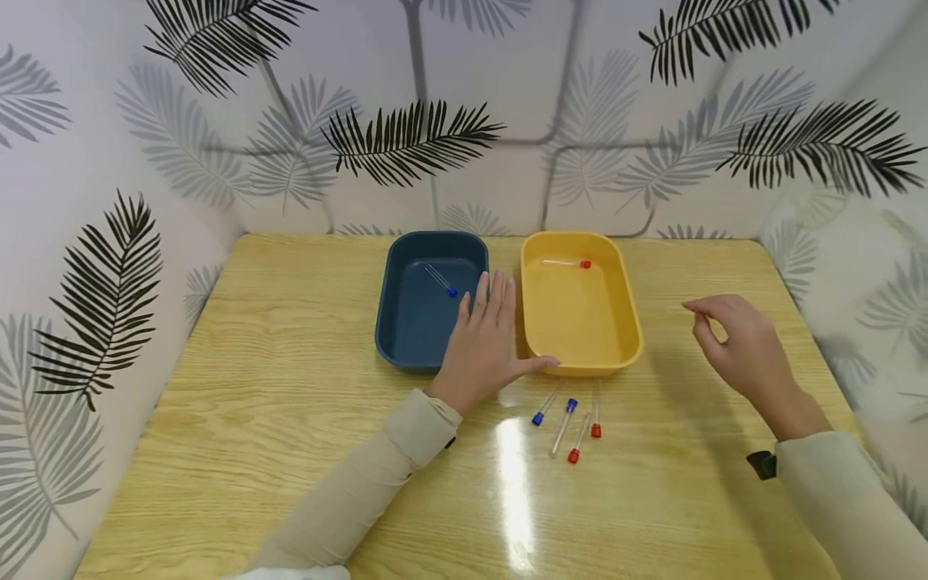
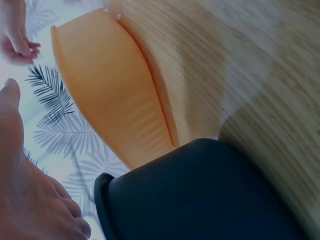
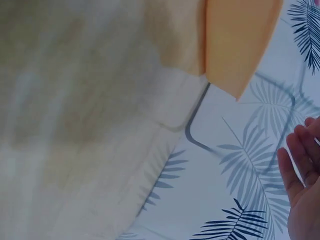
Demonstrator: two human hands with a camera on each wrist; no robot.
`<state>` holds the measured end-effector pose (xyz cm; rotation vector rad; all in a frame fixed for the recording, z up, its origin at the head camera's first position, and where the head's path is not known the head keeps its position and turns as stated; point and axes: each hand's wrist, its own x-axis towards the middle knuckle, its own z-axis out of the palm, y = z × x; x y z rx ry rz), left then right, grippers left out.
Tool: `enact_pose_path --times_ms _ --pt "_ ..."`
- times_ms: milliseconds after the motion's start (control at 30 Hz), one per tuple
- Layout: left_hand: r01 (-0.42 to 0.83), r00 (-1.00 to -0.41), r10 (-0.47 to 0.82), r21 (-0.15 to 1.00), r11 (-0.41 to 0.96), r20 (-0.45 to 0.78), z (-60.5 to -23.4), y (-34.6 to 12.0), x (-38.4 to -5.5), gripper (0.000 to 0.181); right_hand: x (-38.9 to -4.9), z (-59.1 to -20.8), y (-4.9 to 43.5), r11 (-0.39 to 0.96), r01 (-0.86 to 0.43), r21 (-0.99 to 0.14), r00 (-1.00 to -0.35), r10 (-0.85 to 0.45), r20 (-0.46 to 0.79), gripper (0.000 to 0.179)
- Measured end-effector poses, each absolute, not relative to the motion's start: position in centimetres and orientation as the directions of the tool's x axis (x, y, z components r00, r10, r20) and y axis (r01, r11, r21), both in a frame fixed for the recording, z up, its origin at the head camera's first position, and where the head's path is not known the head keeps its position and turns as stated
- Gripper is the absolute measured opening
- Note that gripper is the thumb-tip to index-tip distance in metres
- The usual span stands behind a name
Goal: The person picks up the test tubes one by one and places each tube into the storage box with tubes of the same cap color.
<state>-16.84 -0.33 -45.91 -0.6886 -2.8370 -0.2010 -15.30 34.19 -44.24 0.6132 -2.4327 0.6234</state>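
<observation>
In the head view, the surface (image 1: 275, 403) runs from the blue tray (image 1: 416, 334) well out to its left edge, and the right edge passes beyond the right hand (image 1: 739, 346). Only a narrow gap parts the blue tray from the yellow tray (image 1: 583, 318), and the left hand (image 1: 484, 342) lies across it, its fingers straight and close together, thumb spread toward the yellow tray's near rim; whether it touches either tray I cannot tell. The right hand is held up to the right of the yellow tray, its fingers bent; whether thumb and forefinger meet I cannot tell.

A blue-capped tube (image 1: 440, 281) lies in the blue tray, a red-capped tube (image 1: 578, 263) in the yellow one. Just in front of the yellow tray lie four loose tubes (image 1: 565, 424), two with blue caps and two with red; one blue cap points away from the person, the other three caps toward them. The surface is pale, glossy wood with a bright streak of glare; a leaf-printed wall (image 1: 493, 197) rises behind.

In the left wrist view, the blue tray's corner looms close, blocking part of the yellow tray's outer wall, with wood grain alongside.

In the right wrist view, the surface's edge runs diagonally to the wall, below the yellow tray's corner; the right hand's fingers show loosely bent at the side.
</observation>
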Motion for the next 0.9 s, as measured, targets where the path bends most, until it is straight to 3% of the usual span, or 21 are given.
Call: enact_pose_path --times_ms 133,233,367,467,567,900 --pt "0.466 -0.877 0.441 0.116 0.877 0.189 -46.2 -0.1 -17.1 0.122 -13.5 -45.5 33.6 0.685 -0.707 -0.175 -0.616 -0.475 0.629 0.028" --pt "0.464 -0.884 0.446 0.141 0.875 0.142 -46.3 0.2 -17.2 0.122 -12.5 -46.4 32.4 0.605 -0.788 -0.116 -0.551 -0.607 0.573 0.038" --pt "0.465 -0.884 0.454 0.115 0.878 0.111 -46.6 0.9 -17.4 0.122 -11.7 -47.4 30.7 0.542 -0.826 -0.158 -0.550 -0.710 0.439 0.032" --pt "0.471 -0.881 0.462 0.091 0.878 0.104 -47.0 1.6 -17.4 0.122 -11.3 -48.1 29.8 0.517 -0.833 -0.197 -0.552 -0.750 0.365 0.018" --pt "0.475 -0.879 0.467 0.072 0.877 0.099 -47.4 2.2 -17.3 0.122 -11.1 -48.7 29.0 0.492 -0.844 -0.212 -0.536 -0.783 0.317 0.021" --pt "0.462 -0.886 0.458 0.033 0.886 0.075 -48.0 2.8 -17.1 0.119 -10.9 -49.6 27.4 0.454 -0.868 -0.203 -0.496 -0.817 0.293 0.023"
